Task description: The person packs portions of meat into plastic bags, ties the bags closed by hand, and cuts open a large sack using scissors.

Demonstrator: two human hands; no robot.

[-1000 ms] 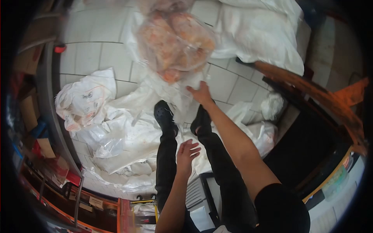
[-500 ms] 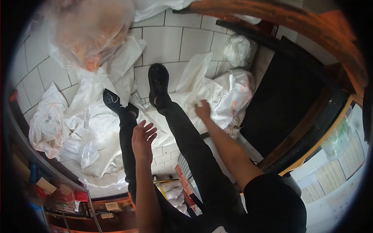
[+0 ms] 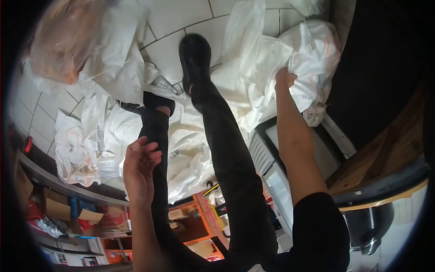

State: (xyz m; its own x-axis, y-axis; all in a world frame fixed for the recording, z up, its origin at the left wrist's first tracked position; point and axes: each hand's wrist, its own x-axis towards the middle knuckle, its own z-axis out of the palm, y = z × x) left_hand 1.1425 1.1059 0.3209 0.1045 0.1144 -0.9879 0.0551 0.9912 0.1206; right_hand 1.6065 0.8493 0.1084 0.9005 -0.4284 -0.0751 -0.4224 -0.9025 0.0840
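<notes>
My right hand reaches out to a stuffed white plastic bag on the floor at the right. Its fingers are closed on the bag's gathered, creased edge. My left hand hangs in the air over my left leg, loosely curled, fingers apart, with nothing in it. Loose white woven sacks lie spread around my feet, some with dark handwriting. My black right shoe stands on the tiles among them. The left shoe is partly covered by a sack.
A large clear bag with orange contents sits at the upper left. Another white bag with printing lies at the left. Cluttered shelves run along the lower left. A dark panel and a curved wooden edge border the right.
My right hand has moved forward onto the white bag and closed on it. My left hand stays free and open. The whole view has shifted, bringing the floor bags closer.
</notes>
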